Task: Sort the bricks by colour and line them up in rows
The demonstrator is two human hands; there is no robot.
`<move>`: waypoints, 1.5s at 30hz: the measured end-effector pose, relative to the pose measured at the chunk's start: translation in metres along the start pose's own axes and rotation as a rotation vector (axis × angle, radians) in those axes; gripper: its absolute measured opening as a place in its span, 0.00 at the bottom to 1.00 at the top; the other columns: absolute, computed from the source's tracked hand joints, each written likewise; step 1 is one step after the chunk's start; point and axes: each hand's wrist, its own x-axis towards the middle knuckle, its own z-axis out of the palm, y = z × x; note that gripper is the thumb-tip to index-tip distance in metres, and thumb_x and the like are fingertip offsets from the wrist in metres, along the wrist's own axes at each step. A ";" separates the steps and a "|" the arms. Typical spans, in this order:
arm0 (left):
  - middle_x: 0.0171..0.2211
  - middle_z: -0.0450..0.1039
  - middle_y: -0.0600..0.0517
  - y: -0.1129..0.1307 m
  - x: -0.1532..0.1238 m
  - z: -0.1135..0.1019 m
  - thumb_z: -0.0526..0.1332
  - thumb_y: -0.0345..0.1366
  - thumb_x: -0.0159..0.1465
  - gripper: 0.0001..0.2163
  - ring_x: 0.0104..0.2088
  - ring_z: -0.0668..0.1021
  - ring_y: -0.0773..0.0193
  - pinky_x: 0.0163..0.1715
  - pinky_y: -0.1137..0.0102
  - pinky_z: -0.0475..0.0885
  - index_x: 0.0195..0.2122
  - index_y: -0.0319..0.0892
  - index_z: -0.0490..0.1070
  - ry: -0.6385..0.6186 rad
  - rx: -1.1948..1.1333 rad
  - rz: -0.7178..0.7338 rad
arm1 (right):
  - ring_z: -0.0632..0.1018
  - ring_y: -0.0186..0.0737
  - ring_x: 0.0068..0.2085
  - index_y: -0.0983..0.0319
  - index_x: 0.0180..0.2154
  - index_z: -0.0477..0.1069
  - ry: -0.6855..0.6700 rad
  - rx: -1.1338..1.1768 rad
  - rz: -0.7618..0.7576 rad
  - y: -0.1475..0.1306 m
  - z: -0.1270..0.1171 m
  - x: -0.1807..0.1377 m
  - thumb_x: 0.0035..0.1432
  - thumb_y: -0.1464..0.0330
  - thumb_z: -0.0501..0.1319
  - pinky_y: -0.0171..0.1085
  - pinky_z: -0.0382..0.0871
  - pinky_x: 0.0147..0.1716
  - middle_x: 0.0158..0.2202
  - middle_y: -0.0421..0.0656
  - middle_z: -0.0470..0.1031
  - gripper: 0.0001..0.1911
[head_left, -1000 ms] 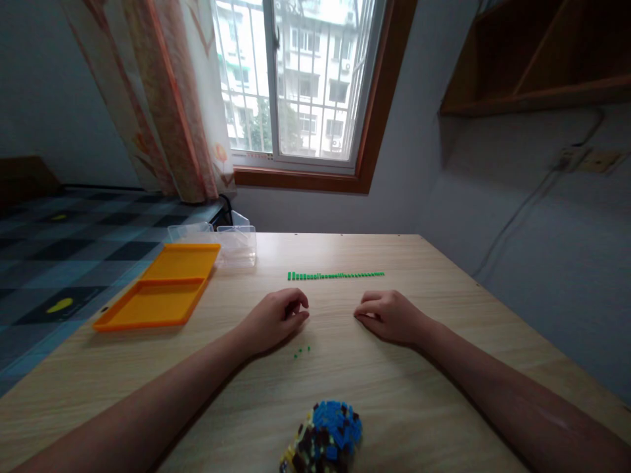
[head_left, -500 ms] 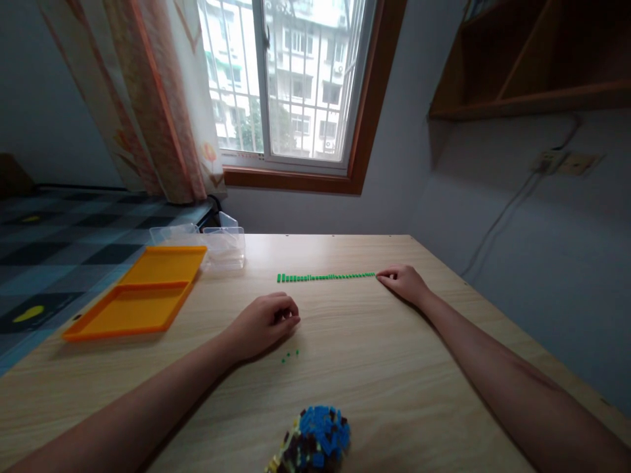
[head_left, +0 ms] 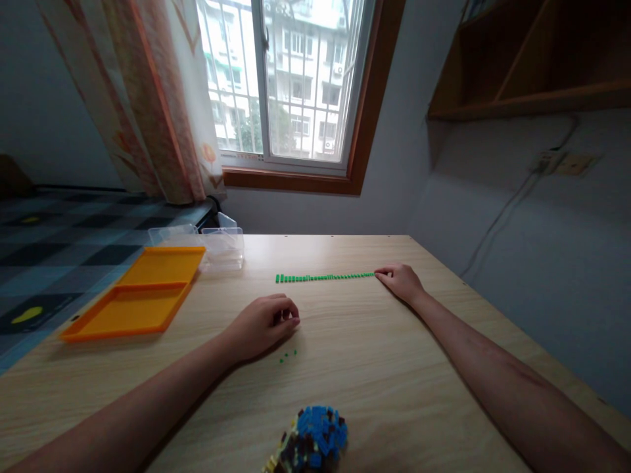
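A long row of small green building bricks (head_left: 318,278) runs across the table, with larger ones at its left end and tiny ones toward the right. At the right end of that row, my right hand (head_left: 401,282) pinches its thumb and fingers together at the last tiny green brick, which the fingertips mostly hide. My left hand (head_left: 269,322) rests on the table in front of the row, fingers curled and thumb against the fingertips; whatever it may hold is too small to see. Just below it lie three loose green bits (head_left: 286,355).
A heap of blue, brown and pale yellow bricks (head_left: 318,433) lies at the near edge. On the left are an orange two-part tray (head_left: 160,326) and clear plastic boxes (head_left: 224,253). The wooden table (head_left: 374,387) meets the wall below the window.
Almost nothing differs. My right hand has shifted very slightly left at the row's end, while my left hand stays in place.
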 end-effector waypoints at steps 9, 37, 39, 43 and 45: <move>0.28 0.71 0.53 0.000 0.000 0.001 0.59 0.37 0.62 0.07 0.28 0.71 0.66 0.29 0.72 0.64 0.34 0.40 0.75 0.008 0.008 0.008 | 0.81 0.43 0.40 0.57 0.38 0.83 0.025 0.001 -0.038 -0.004 -0.005 -0.004 0.60 0.65 0.63 0.37 0.71 0.39 0.39 0.42 0.83 0.10; 0.23 0.69 0.55 -0.009 0.003 -0.002 0.62 0.38 0.60 0.08 0.27 0.69 0.68 0.28 0.72 0.63 0.29 0.38 0.73 -0.016 -0.432 -0.067 | 0.77 0.33 0.31 0.57 0.34 0.81 -0.240 0.282 -0.505 -0.197 0.003 -0.109 0.62 0.68 0.63 0.34 0.63 0.31 0.32 0.38 0.79 0.07; 0.23 0.69 0.55 -0.009 0.003 -0.002 0.62 0.39 0.60 0.08 0.27 0.68 0.68 0.28 0.72 0.63 0.29 0.38 0.73 -0.019 -0.433 -0.071 | 0.76 0.33 0.31 0.57 0.34 0.80 -0.244 0.289 -0.534 -0.195 0.002 -0.109 0.62 0.68 0.62 0.34 0.63 0.31 0.31 0.38 0.79 0.08; 0.23 0.69 0.55 -0.009 0.003 -0.003 0.62 0.40 0.60 0.09 0.26 0.68 0.68 0.27 0.72 0.62 0.28 0.38 0.73 -0.029 -0.447 -0.084 | 0.76 0.35 0.31 0.58 0.33 0.80 -0.242 0.285 -0.604 -0.194 0.000 -0.110 0.63 0.69 0.61 0.35 0.63 0.31 0.30 0.39 0.78 0.09; 0.23 0.68 0.55 -0.009 0.002 -0.006 0.63 0.40 0.60 0.10 0.26 0.68 0.68 0.27 0.72 0.62 0.29 0.38 0.73 -0.074 -0.461 -0.092 | 0.76 0.35 0.31 0.58 0.32 0.80 -0.238 0.286 -0.612 -0.194 -0.001 -0.111 0.62 0.69 0.61 0.35 0.64 0.31 0.29 0.40 0.78 0.09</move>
